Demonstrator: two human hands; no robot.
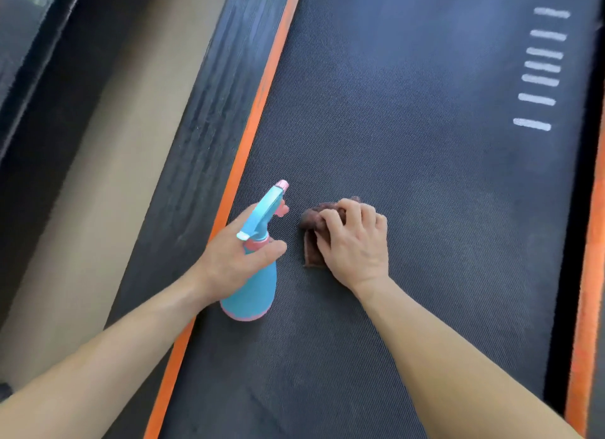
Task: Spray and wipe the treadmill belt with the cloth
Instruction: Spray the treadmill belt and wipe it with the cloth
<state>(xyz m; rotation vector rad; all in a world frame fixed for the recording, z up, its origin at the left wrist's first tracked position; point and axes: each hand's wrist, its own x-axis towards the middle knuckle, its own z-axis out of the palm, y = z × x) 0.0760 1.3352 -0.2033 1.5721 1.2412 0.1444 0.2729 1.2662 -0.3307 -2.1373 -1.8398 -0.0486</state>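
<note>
The dark textured treadmill belt [409, 150] fills most of the view. My left hand [232, 258] grips the neck of a blue spray bottle [255, 288] with pink trim; its base sits on the belt near the left edge and its nozzle points up the belt. Just to its right, my right hand [355, 242] presses down on a crumpled brown cloth [312, 229], fingers curled over the cloth's top. The cloth lies flat on the belt, mostly hidden under my hand.
Orange strips [248, 137] border the belt on both sides, with a black side rail [209, 117] beyond the left one. White stripes [540, 68] mark the belt at upper right. A beige floor strip [108, 163] runs left of the treadmill.
</note>
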